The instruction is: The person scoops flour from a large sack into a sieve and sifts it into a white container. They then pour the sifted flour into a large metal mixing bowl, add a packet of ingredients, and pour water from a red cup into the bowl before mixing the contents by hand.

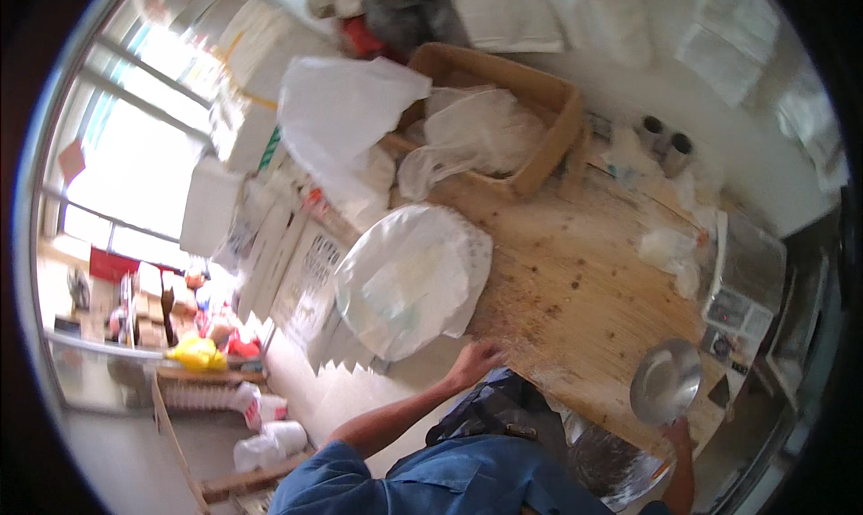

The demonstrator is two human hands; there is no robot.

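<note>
My right hand point(679, 432) grips the near rim of a shiny round metal bowl point(663, 382), which is tilted over the right front corner of the wooden table point(575, 281). Only a pale sheen shows inside the bowl; any contents are too blurred to make out. My left hand point(476, 362) hovers by the table's front left edge with its fingers loosely stretched, and no object shows in it. Just beyond that hand rests a wide round container point(404, 281) covered with white sheeting.
A cardboard box point(562, 146) with clear plastic bags stands at the table's back. On the right sits a metal-topped scale point(742, 281). Below the front edge is a large metal basin point(611, 466). White sacks point(310, 272) are stacked to the left; two dark cups point(676, 151) stand far right.
</note>
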